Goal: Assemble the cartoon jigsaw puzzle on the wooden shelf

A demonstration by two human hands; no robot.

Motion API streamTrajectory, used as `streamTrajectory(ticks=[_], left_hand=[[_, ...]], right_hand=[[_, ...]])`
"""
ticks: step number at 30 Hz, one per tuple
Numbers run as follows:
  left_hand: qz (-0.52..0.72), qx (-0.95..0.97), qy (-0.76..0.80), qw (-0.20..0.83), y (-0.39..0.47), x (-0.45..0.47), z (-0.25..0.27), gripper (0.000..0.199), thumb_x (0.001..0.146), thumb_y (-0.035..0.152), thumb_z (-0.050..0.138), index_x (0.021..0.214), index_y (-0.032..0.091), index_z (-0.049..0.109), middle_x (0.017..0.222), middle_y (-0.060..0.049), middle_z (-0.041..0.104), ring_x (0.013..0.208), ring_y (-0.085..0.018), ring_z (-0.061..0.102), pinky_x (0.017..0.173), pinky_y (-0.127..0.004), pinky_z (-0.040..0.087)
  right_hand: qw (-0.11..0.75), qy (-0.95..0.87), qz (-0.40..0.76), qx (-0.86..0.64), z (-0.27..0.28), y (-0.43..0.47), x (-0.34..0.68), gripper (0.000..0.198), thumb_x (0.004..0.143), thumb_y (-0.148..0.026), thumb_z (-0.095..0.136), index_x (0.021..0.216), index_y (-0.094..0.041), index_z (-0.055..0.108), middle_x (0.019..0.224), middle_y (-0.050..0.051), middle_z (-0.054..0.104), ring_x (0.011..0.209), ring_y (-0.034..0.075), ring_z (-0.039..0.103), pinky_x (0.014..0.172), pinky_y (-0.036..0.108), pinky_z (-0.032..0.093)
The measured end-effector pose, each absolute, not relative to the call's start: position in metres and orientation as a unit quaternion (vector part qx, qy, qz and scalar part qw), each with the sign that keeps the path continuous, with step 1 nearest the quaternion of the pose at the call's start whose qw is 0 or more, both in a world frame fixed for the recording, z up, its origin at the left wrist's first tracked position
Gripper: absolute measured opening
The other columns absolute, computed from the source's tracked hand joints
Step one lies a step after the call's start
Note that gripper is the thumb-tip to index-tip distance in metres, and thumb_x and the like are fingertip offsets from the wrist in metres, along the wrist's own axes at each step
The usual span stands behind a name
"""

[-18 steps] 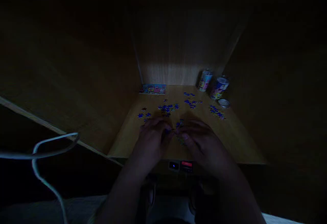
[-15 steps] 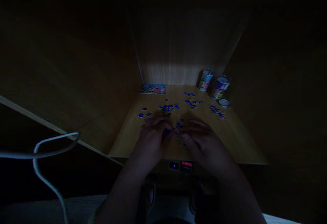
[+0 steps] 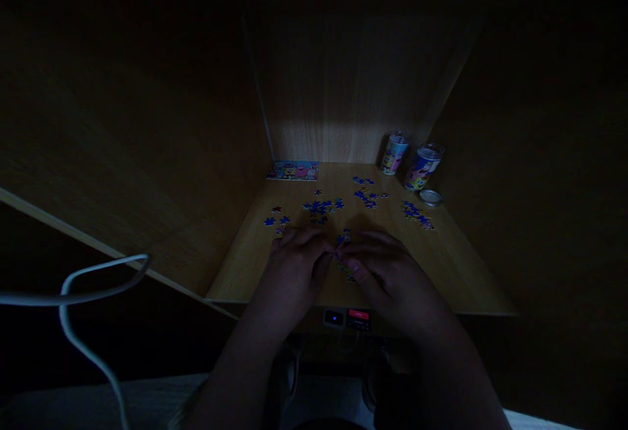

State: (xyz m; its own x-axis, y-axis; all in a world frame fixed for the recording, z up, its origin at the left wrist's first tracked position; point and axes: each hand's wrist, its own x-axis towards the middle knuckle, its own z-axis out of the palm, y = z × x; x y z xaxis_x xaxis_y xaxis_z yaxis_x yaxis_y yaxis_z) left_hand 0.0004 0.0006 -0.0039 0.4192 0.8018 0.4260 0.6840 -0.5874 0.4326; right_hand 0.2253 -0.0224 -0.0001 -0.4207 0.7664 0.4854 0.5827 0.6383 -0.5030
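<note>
Jigsaw puzzle pieces (image 3: 344,237) lie between my two hands near the front of the wooden board, dim and partly covered by fingers. My left hand (image 3: 296,266) is closed in a pinch, its fingertips at the left edge of these pieces; the small piece in it is mostly hidden. From the other side my right hand (image 3: 385,266) pinches the pieces, thumb and fingers bent over them. A few more pieces (image 3: 349,274) show beneath the right thumb. Loose blue-backed pieces (image 3: 321,207) are piled just beyond my hands.
More puzzle pieces lie in a middle cluster (image 3: 369,197) and a right cluster (image 3: 416,214). A picture card (image 3: 293,171) rests at the back left. Two cartoon-printed cans (image 3: 394,155) and a round lid (image 3: 431,198) stand back right. A white cable (image 3: 81,338) hangs at left.
The left fingertips have moved slightly right, closer to the right hand, and the blue piece seen in them before is now mostly hidden. The right hand has barely moved.
</note>
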Motion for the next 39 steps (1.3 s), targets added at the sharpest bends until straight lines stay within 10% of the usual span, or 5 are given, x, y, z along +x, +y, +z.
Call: streamTrajectory(ticks=[12, 22, 39], left_hand=[[0.262, 0.869, 0.417, 0.049, -0.008, 0.005, 0.008, 0.018, 0.106, 0.017, 0.063, 0.106, 0.024, 0.080, 0.107, -0.006, 0.081, 0.107, -0.028, 0.071, 0.099, -0.051, 0.056], [0.293, 0.872, 0.390, 0.047, -0.004, 0.001, 0.001, 0.035, 0.108, 0.017, 0.060, 0.138, 0.027, 0.075, 0.134, -0.007, 0.080, 0.128, -0.030, 0.071, 0.113, -0.058, 0.056], [0.316, 0.823, 0.471, 0.027, -0.003, 0.000, -0.002, 0.025, 0.101, 0.012, 0.059, 0.114, 0.024, 0.078, 0.118, -0.009, 0.080, 0.113, -0.031, 0.073, 0.103, -0.055, 0.059]], right_hand=[[0.352, -0.828, 0.144, -0.411, 0.000, -0.022, 0.229, 0.033, 0.117, -0.035, 0.052, 0.110, -0.027, 0.083, 0.116, 0.002, 0.086, 0.122, 0.022, 0.076, 0.123, 0.050, 0.049], [0.362, -0.786, 0.073, -0.495, 0.002, -0.020, 0.228, 0.032, 0.116, -0.032, 0.049, 0.113, -0.025, 0.080, 0.111, 0.006, 0.084, 0.112, 0.025, 0.076, 0.112, 0.048, 0.055], [0.295, -0.639, -0.069, -0.707, -0.023, -0.017, 0.298, 0.044, 0.093, -0.016, 0.054, 0.128, -0.021, 0.080, 0.130, 0.017, 0.079, 0.120, 0.036, 0.070, 0.106, 0.053, 0.055]])
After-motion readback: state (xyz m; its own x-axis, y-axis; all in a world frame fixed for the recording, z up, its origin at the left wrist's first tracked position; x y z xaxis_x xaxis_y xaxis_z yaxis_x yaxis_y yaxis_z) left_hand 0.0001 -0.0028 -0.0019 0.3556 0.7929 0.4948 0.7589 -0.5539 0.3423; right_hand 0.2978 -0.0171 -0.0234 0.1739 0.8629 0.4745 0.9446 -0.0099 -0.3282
